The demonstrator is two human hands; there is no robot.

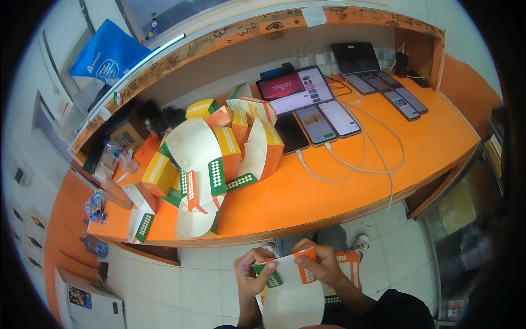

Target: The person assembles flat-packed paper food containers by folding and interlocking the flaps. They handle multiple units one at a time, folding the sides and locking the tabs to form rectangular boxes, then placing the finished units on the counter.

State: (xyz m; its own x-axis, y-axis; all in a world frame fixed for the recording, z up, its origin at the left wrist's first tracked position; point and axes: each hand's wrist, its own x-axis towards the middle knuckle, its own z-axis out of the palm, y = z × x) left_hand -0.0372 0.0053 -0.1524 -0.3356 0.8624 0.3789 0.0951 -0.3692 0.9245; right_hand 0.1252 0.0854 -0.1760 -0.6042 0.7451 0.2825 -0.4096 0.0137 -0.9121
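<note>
A partly folded paper food box, white inside with a green patterned flap and an orange patterned flap, is held over my lap below the desk edge. My left hand grips its green flap, thumb on top. My right hand pinches the orange flap at the other side. Under my right forearm lies more orange patterned cardboard, partly hidden. On the desk's left half sits a heap of folded boxes in white, yellow, orange and green, some on their sides.
The orange desk carries several phones with white charging cables, an open folding screen and a dark tablet. A blue bag rests on the upper ledge. A plastic bottle stands at the left.
</note>
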